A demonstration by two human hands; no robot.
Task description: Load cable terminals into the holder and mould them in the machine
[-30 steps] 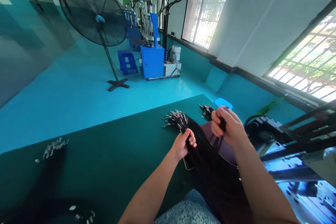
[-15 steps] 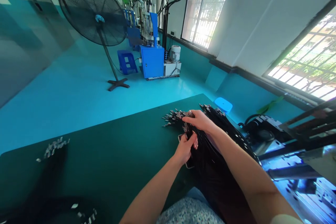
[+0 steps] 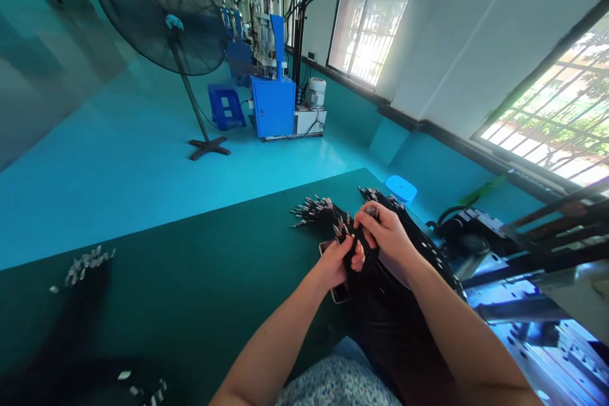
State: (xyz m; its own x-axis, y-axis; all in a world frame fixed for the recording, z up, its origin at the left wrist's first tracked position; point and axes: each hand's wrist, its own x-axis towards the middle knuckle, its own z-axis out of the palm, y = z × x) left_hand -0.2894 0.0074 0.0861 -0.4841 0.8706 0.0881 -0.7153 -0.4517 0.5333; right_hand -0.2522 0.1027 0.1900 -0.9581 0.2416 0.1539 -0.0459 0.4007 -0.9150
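Observation:
My left hand (image 3: 339, 260) is closed round a bunch of black cables, whose metal tips (image 3: 341, 228) stick up past the thumb. Close by on the right, my right hand (image 3: 383, 228) has its fingers bent in, gripping black cables with metal ends at the fingertips. Behind both hands a bundle of black cables (image 3: 314, 210) lies with its silvery ends fanned out to the left. Another long cable bundle (image 3: 413, 222) runs along the table's right side. A phone-like object with a pale rim (image 3: 339, 294) lies partly hidden under my left hand.
The green table (image 3: 214, 279) carries more dark cables with silvery ends (image 3: 89, 264) at the left. A standing fan (image 3: 174, 22), a blue machine (image 3: 273, 106) and a blue stool (image 3: 226, 106) stand beyond it. A light-blue stool (image 3: 401, 189) and metal machinery (image 3: 552, 330) are at the right.
My right hand has drawn back to the right from the fanned cable ends, and its fingers have curled in. My left hand keeps its hold. The view has shifted slightly.

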